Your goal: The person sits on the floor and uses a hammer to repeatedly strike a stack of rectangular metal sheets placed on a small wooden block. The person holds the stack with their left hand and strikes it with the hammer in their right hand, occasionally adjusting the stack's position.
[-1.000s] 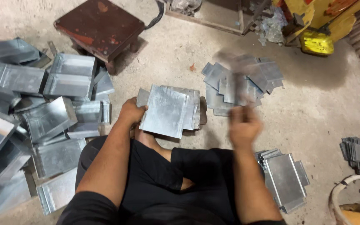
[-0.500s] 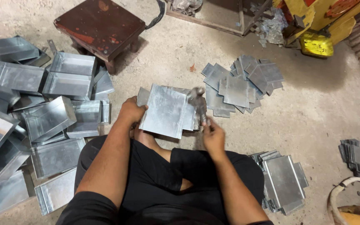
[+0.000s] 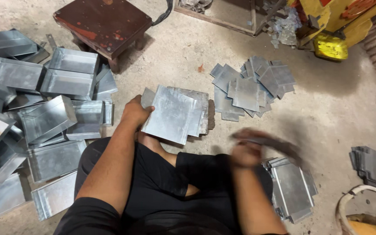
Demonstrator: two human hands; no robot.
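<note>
Head view: left hand (image 3: 135,114) clamped on sheet-metal blank (image 3: 172,114), right hand (image 3: 245,153) blurred (fingers unreadable). Likely light, stiff, sharp-edged; best gripped at flat edges.

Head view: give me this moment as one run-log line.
left hand: grips metal sheet on small stack | right hand: blurred, holds flat metal piece above stack at right | folded trays at left
</note>
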